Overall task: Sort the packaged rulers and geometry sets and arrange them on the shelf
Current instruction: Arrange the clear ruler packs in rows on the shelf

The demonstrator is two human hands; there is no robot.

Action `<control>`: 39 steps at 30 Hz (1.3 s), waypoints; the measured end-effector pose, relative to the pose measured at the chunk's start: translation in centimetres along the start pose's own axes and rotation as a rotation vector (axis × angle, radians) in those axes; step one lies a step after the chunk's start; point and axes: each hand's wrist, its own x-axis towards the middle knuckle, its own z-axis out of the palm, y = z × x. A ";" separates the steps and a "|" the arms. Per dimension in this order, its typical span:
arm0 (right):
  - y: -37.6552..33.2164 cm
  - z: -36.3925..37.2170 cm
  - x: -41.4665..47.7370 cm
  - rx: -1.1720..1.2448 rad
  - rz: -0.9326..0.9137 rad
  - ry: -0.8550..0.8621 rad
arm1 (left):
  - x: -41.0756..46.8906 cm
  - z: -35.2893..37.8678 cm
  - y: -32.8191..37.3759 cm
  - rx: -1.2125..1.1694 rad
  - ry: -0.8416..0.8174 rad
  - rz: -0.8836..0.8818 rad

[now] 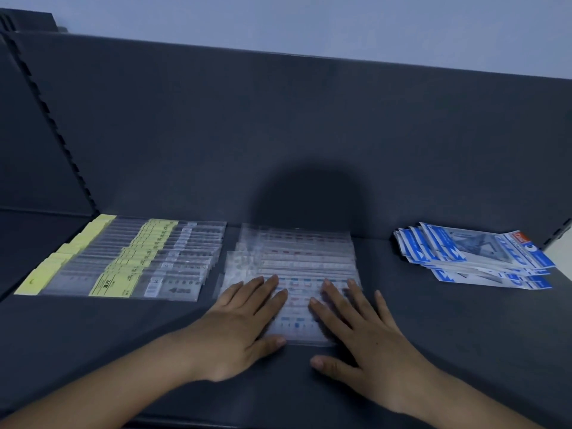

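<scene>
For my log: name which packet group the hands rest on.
The middle group, clear packets with red and blue marks. The yellow-labelled group left and blue-and-white stack right lie untouched.

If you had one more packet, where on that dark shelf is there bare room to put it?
The widest bare patch lies between the clear ruler packs and the blue geometry sets. Bare shelf also runs along the front, before the yellow-labelled rulers. Crowded: the slim gap between the two ruler rows, and the middle, under the left hand and right hand.
</scene>
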 end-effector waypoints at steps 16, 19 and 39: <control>2.7 -0.6 6.1 0.256 0.111 0.126 | 5.3 -1.1 -1.6 -0.027 0.141 -0.154; 3.1 0.1 6.7 0.228 0.115 0.112 | 5.8 -0.7 -1.6 -0.042 0.115 -0.171; 3.3 0.3 6.6 0.303 0.158 0.136 | 6.0 0.2 -1.3 -0.104 0.160 -0.155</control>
